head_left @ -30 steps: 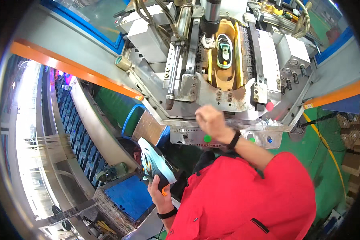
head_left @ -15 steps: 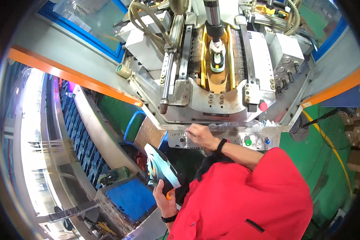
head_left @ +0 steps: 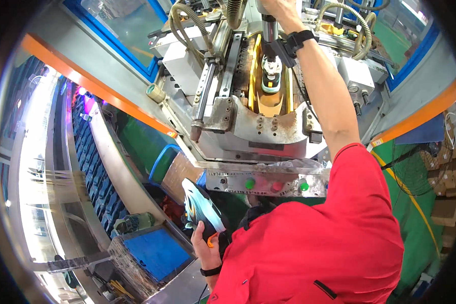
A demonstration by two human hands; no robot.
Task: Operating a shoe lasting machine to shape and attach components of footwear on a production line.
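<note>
My left hand (head_left: pixel 206 247) grips a light blue and black shoe (head_left: pixel 207 203) by its heel end, where an orange tab shows. The shoe is tilted, toe pointing up and away. Far forward, at the top edge, my right hand (head_left: pixel 279 9) is closed around the upper part of the machine's vertical metal post (head_left: pixel 269 29); its fingers are partly cut off by the frame. Below this post, a white and black shoe (head_left: pixel 271 81) sits between yellow side pads (head_left: pixel 290 83) in the press machine (head_left: pixel 268 133). My right forearm covers the machine's right side.
A control panel with green and red buttons (head_left: pixel 277 186) runs along the machine's front. To the left stand a blue-topped box (head_left: pixel 157 253), a blue-framed chair (head_left: pixel 163 164) and a long conveyor (head_left: pixel 93 157). An orange-edged frame (head_left: pixel 99 83) flanks the machine; cartons (head_left: pixel 443 210) are at right.
My right hand has gone from the front control panel up and forward to the metal post. The left hand still holds the light blue shoe, nearly in place. The view has shifted slightly.
</note>
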